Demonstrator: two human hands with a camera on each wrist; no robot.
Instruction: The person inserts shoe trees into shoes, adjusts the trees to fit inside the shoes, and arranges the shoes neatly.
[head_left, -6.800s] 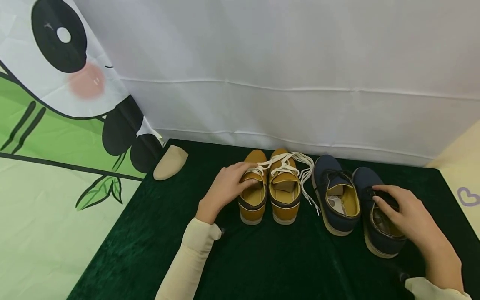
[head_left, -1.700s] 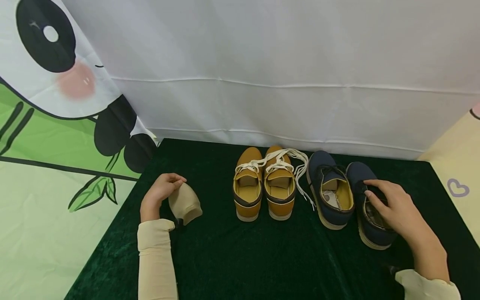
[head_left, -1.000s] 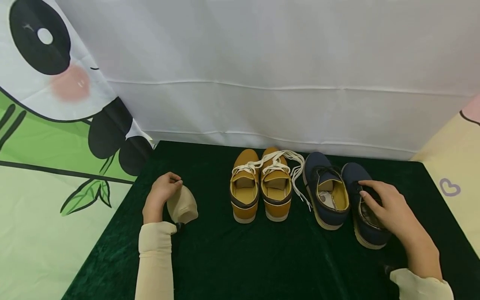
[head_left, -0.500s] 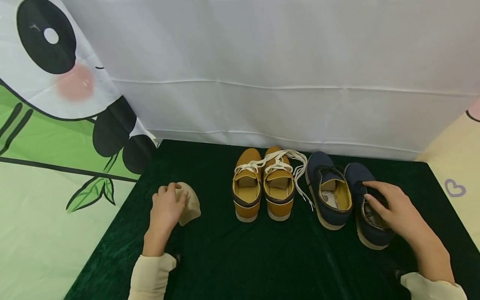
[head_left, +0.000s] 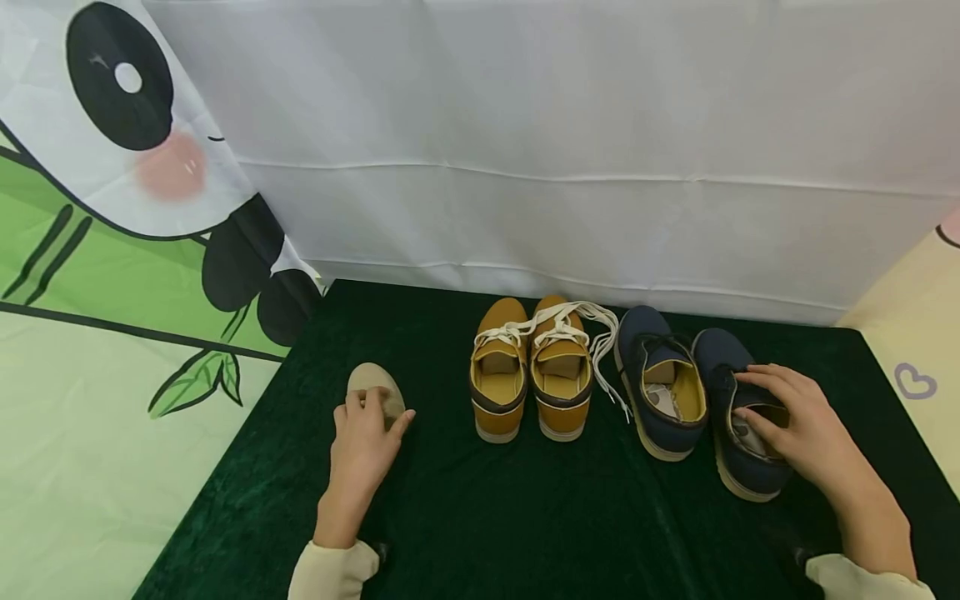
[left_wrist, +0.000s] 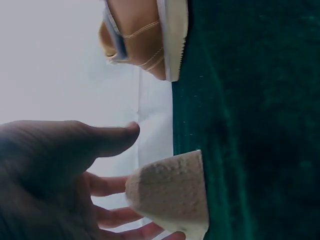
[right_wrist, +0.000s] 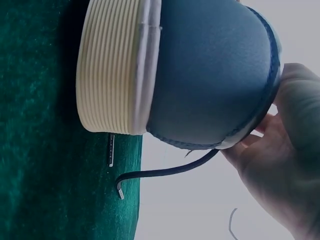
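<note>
My left hand [head_left: 365, 442] lies over a beige, toe-shaped shoe insert [head_left: 372, 379] on the dark green cloth, fingers on its top. In the left wrist view the insert [left_wrist: 170, 192] stands on its flat edge, fingers behind it and thumb spread clear. My right hand [head_left: 806, 429] rests loosely curved over the opening of the right navy shoe [head_left: 752, 473]. In the right wrist view that shoe's heel [right_wrist: 210, 75] hides the fingertips. Left of it stands the other navy shoe [head_left: 671, 436], which has a white label inside.
A pair of tan shoes, the left one [head_left: 498, 412] and the right one [head_left: 562, 412], stands mid-table, toes away. Their long white laces [head_left: 600, 321] trail toward the navy shoes. Behind the green cloth [head_left: 525, 525] hangs a white curtain [head_left: 525, 125]; a printed cartoon sheet [head_left: 82, 392] borders the left.
My left hand has gone from the left tan shoe to the insert, now nearer the tan shoes with its rounded end away. The fingers have shifted onto its top. My right hand has barely moved.
</note>
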